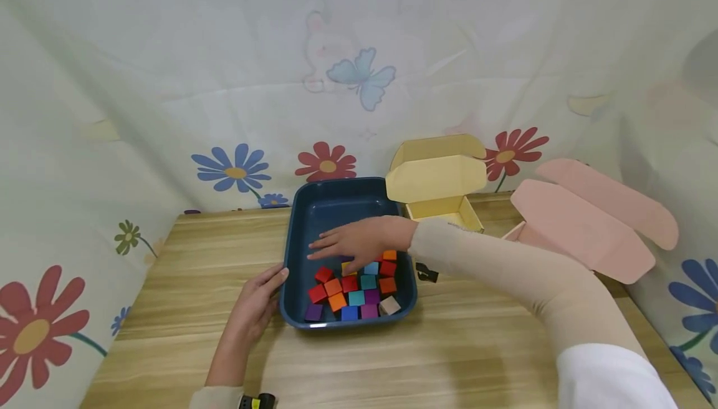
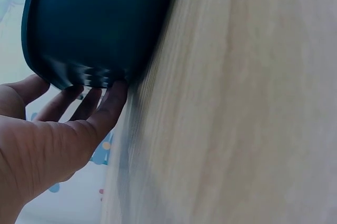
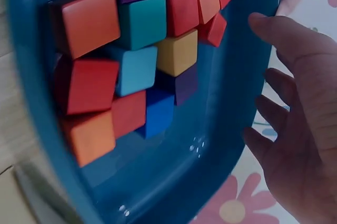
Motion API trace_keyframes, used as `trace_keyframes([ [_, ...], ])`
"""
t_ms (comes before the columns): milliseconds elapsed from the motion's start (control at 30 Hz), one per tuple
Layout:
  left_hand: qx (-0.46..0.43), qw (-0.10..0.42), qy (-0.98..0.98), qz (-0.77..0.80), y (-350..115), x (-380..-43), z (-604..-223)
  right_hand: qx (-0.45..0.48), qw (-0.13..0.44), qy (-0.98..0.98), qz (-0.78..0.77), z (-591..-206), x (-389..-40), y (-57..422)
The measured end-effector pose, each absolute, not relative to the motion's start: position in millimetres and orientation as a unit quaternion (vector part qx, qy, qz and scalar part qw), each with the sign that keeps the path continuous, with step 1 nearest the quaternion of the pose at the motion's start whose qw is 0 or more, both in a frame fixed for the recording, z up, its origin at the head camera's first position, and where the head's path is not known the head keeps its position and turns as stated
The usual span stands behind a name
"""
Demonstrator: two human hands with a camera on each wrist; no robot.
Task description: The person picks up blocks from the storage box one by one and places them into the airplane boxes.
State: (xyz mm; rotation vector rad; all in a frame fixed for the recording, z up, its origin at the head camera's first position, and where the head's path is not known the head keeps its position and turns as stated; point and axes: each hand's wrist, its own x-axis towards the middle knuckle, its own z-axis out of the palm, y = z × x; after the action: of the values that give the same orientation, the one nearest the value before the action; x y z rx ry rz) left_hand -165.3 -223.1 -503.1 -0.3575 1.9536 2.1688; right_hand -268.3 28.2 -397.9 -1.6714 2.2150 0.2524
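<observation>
A dark blue tray [image 1: 348, 325] stands on the wooden table, with several coloured cubes [image 1: 349, 283] gathered toward its near end. Red, orange, purple, blue and teal ones lie there, plus a pale wood-coloured cube [image 1: 389, 305]. At the tray's left side, my left hand [image 1: 258, 302] holds the rim. Its thumb is at the rim and its fingers [image 2: 108, 109] lie against the outer wall. My right hand [image 1: 359, 244] hovers over the tray, palm down, fingers spread and holding nothing. It hides some of the cubes in the head view; the right wrist view shows a yellow cube [image 3: 178, 51] among them.
Behind the tray's right corner stands an open yellow box [image 1: 436, 178], its lid raised. Farther right is an open pink box [image 1: 578, 228], partly behind my right arm. A small black object [image 1: 427, 272] lies beside the tray. A flower-printed curtain [image 1: 235, 72] closes off the back and sides.
</observation>
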Motion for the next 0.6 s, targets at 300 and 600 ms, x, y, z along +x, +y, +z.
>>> trace_keyframes([
  [300, -0.121, 0.107, 0.648, 0.745, -222, -168, -504, -0.617, 0.203, 0.751, 0.121, -417, -278, -6],
  [600, -0.122, 0.104, 0.643, 0.749, -223, -168, -505, -0.643, 0.207, 0.727, 0.125, -429, -280, -30],
])
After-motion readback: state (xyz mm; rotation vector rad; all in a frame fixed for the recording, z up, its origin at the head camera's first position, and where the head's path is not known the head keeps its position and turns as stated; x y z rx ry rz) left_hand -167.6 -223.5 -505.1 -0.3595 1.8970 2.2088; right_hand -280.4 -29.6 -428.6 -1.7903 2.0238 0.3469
